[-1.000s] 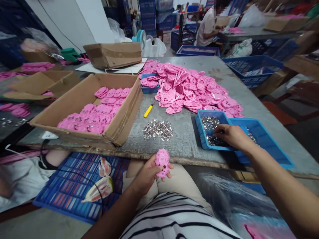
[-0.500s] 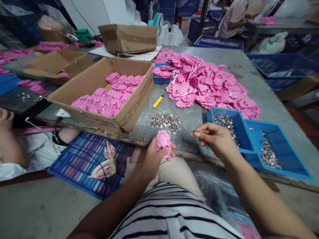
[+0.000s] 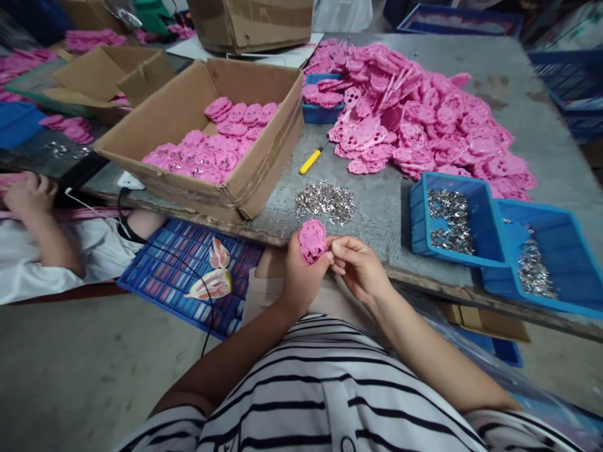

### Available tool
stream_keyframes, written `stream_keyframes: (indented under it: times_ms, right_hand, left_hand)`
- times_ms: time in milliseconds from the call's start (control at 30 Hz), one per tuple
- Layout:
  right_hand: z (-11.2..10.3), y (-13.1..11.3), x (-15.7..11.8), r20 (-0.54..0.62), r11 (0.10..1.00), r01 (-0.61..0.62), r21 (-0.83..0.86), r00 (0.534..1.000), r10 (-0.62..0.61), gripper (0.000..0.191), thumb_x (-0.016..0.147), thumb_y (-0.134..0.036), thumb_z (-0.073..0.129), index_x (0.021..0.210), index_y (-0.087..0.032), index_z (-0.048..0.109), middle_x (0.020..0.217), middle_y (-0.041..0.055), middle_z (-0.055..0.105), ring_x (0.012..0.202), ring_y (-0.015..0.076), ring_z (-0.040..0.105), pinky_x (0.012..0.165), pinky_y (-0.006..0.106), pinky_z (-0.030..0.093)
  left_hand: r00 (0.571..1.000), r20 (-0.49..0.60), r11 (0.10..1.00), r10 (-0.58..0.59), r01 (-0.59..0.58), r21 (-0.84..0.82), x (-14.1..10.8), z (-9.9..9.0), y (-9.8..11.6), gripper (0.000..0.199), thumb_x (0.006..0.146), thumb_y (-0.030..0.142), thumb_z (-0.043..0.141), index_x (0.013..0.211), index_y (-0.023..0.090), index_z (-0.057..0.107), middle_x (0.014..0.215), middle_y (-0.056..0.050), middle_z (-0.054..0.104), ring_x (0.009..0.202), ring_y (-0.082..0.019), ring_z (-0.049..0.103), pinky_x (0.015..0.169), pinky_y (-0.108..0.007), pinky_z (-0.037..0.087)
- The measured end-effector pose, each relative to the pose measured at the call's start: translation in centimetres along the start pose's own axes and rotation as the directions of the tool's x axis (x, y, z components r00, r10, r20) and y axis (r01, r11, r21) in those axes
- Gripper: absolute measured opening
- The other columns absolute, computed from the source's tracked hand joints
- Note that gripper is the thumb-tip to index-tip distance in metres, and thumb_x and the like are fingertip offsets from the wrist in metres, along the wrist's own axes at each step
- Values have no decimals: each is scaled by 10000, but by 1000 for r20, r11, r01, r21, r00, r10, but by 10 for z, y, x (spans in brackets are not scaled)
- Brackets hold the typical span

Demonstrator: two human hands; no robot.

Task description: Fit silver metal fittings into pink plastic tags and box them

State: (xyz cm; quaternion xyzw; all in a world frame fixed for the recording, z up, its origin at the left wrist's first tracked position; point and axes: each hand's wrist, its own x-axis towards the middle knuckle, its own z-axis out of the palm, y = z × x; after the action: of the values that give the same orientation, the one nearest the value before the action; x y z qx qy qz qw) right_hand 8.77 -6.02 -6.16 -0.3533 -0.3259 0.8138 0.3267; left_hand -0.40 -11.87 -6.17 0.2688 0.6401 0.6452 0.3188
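A pink moulded plastic piece [image 3: 312,240] with a raised relief is held in my left hand [image 3: 301,279], above my lap at the table's front edge. My right hand [image 3: 360,267] is beside it, thumb and forefinger pinched close to the piece's right side. Whatever those fingertips hold is too small to make out. Just beyond my hands lies a heap of small shiny metal parts [image 3: 325,202]. Two blue bins, a nearer one [image 3: 459,256] and one farther right [image 3: 581,263], hold more small metal parts.
A cardboard box [image 3: 264,179] with rows of pink pieces stands at left. Behind the metal heap lies a yellow-handled tool [image 3: 311,161]. A large pile of pink pieces [image 3: 424,119] covers the table's back. At far left is another person's hand [image 3: 31,194]; a blue crate [image 3: 164,276] sits below.
My right hand has moved left from near the blue bin to the pink piece in my left hand. The camera view has tilted down.
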Motion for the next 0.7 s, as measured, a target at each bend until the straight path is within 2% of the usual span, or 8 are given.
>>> stream_keyframes:
  times_ms: [167,267,400,500,567,633,700]
  right_hand:
    - [-2,5,-1,-2,998,19,-66,1000,-20,261,494,-365,870,571,-191,692,696,20,649,484,49,383,409,205,214]
    - [-6,5,-1,-22,972,99,-211,994,-106,246,516,-364,855,582,-194,690,799,19,655,509,53,397,438,224,261]
    - [-12,-2,-1,15,871,234,-432,967,-252,229,542,-347,841,567,-200,668,795,22,630,690,126,523,606,274,404]
    - [-15,-8,-2,106,792,268,-548,962,-251,205,597,-348,806,571,-199,667,779,31,623,783,165,555,713,315,424]
    - [-16,-12,-3,135,779,262,-569,965,-225,191,612,-338,791,577,-194,670,778,31,616,768,162,550,707,316,420]
    - [-15,-14,-4,111,842,214,-495,977,-183,187,614,-338,778,582,-194,664,777,22,607,681,135,520,637,299,406]
    - [-13,-14,-5,52,916,161,-366,987,-153,180,600,-335,772,580,-199,655,813,20,619,635,121,499,587,288,392]
  left_hand:
    - [1000,7,999,29,-29,37,-1,-4,-4,286,592,108,671,837,189,548,721,42,601,635,-101,540,603,-215,450]
    - [999,18,996,48,-49,68,-1,-8,-6,258,598,120,674,821,187,562,690,50,583,609,-94,514,577,-206,434]
    - [998,23,990,57,-59,126,-2,-12,-6,285,584,99,672,839,188,581,691,52,583,617,-98,515,591,-211,440]
    - [999,27,991,44,-47,123,-3,-12,-6,315,553,74,688,827,191,587,689,54,582,630,-102,515,609,-216,440]
    - [999,44,999,-3,1,40,-4,-11,-6,323,551,83,711,824,197,581,697,52,586,642,-106,526,631,-221,450]
    - [988,120,981,-100,118,-153,-5,-10,-5,293,624,173,719,881,206,582,763,23,623,697,-129,576,677,-247,477]
    - [951,248,884,-186,272,-380,-5,-10,-2,260,741,303,661,971,208,584,882,-32,663,827,-177,634,761,-301,509]
